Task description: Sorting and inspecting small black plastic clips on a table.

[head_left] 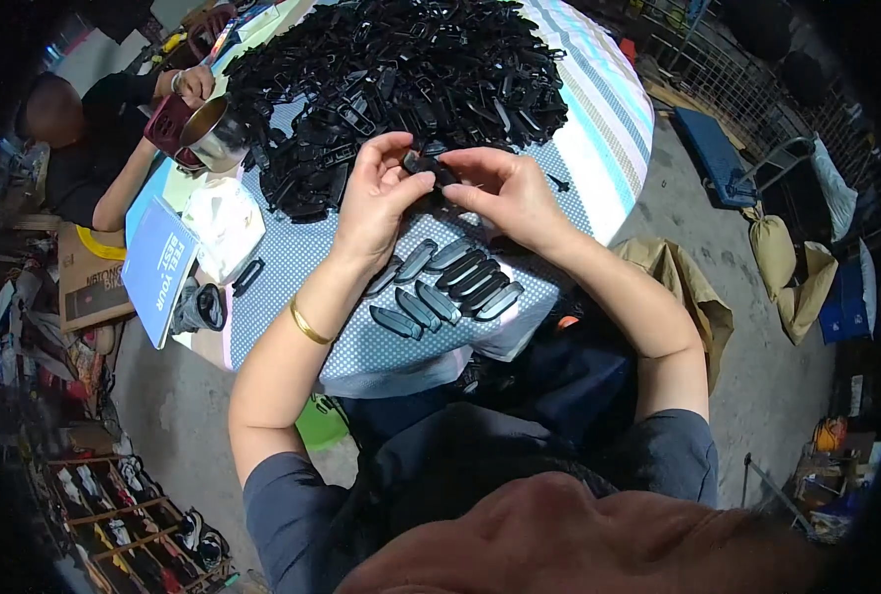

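Note:
Between the fingertips of both hands is a small black plastic part, whose exact kind I cannot make out. My left hand pinches one end of it, thumb and fingers closed. At its other end, my right hand also pinches with thumb and forefinger. Several long, rounded black plastic pieces lie side by side on the patterned tablecloth, just nearer than my hands. Beyond my fingers rises a large heap of black plastic parts, some with open slots like buckle frames.
At the left of the round table are a metal pot, a white plastic bag and a blue booklet. A co-worker's hand rests near the heap. Cardboard stands left; a blue flatbed trolley is at the right.

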Available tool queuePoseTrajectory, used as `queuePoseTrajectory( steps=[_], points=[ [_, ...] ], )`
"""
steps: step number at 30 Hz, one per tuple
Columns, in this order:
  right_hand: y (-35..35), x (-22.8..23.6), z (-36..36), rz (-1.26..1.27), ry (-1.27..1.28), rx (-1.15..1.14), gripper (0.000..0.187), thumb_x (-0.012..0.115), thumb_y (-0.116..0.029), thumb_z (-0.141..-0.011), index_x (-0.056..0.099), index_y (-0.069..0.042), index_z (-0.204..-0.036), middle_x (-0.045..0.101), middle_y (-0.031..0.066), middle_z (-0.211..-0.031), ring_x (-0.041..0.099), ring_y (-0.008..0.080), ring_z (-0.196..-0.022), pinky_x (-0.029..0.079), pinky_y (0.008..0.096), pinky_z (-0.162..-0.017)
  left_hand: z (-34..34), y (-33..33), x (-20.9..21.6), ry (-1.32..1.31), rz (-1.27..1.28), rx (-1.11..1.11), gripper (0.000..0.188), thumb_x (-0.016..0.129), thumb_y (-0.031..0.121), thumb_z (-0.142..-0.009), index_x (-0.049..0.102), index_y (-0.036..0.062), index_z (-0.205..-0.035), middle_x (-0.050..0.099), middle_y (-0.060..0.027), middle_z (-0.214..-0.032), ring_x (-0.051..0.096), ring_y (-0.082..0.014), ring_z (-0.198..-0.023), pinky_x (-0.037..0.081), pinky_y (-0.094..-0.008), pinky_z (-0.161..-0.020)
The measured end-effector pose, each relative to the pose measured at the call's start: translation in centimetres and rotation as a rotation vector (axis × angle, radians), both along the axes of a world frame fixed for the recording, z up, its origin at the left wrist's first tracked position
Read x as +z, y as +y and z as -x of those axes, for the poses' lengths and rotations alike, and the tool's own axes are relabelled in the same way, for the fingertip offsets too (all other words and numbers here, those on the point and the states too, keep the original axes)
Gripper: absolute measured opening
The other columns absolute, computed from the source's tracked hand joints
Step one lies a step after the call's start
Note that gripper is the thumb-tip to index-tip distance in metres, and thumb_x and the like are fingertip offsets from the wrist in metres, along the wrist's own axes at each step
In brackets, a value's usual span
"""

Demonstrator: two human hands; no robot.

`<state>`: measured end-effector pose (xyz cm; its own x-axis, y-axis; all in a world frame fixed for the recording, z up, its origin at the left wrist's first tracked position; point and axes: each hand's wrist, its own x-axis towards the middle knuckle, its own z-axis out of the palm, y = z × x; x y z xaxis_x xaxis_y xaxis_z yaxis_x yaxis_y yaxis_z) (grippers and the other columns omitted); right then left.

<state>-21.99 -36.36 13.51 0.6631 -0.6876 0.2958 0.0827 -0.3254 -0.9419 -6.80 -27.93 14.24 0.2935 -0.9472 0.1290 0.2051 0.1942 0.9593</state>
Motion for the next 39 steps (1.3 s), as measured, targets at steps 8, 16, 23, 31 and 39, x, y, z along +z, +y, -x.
queuePoseTrajectory(
  steps=[8,16,23,31,39],
  points=[
    [0.1,1.6,0.5,0.052,-0.006,-0.046,0.033,0.068,-0.008,-0.079,0.059,0.001,-0.109,0.064,0.0056,-0.094,0.060,0.0086,-0.080,0.050,0.0213,-0.069,-0.1,-0.1,0.0,0.033,0.037,-0.026,0.035,0.061,-0.001,-0.081,0.056,-0.0002,-0.116,0.060,-0.0033,-0.097,0.056,-0.0089,-0.086,0.046,-0.0215,-0.081],
    [0.4,0.8,0.1,0.303,-0.033,-0.109,0.030,0.070,-0.005,-0.075,0.061,0.004,-0.103,0.062,0.0090,-0.097,0.062,0.0126,-0.083,0.053,0.0243,-0.070,0.1,-0.1,-0.3,-0.101,0.076,0.071,0.031,0.062,-0.002,-0.079,0.062,0.0013,-0.110,0.059,-0.0012,-0.095,0.054,-0.0074,-0.085,0.045,-0.0197,-0.080],
    [0.5,1.1,0.0,0.461,-0.022,-0.143,0.025,0.071,-0.005,-0.073,0.062,0.004,-0.095,0.060,0.0099,-0.093,0.062,0.0150,-0.081,0.054,0.0248,-0.065,0.3,0.1,0.0,-0.088,0.061,0.095,0.032,0.062,-0.002,-0.079,0.061,-0.0001,-0.111,0.061,-0.0037,-0.098,0.056,-0.0087,-0.088,0.045,-0.0205,-0.081],
    [0.2,1.1,-0.3,0.470,0.094,-0.156,0.026,0.071,-0.012,-0.077,0.060,0.002,-0.096,0.061,0.0092,-0.089,0.061,0.0134,-0.079,0.051,0.0259,-0.063,-0.1,0.2,0.4,-0.002,0.096,0.033,0.031,0.060,0.003,-0.084,0.058,-0.0011,-0.114,0.062,-0.0103,-0.109,0.058,-0.0132,-0.095,0.045,-0.0246,-0.087],
    [0.3,1.4,0.4,0.529,0.069,-0.031,0.031,0.071,-0.024,-0.074,0.065,0.002,-0.092,0.065,0.0168,-0.083,0.064,0.0272,-0.069,0.049,0.0333,-0.060,-1.0,0.4,1.1,0.050,0.093,-0.250,0.027,0.056,0.008,-0.088,0.058,-0.0020,-0.113,0.063,-0.0095,-0.107,0.057,-0.0144,-0.097,0.044,-0.0262,-0.088]
  ],
)
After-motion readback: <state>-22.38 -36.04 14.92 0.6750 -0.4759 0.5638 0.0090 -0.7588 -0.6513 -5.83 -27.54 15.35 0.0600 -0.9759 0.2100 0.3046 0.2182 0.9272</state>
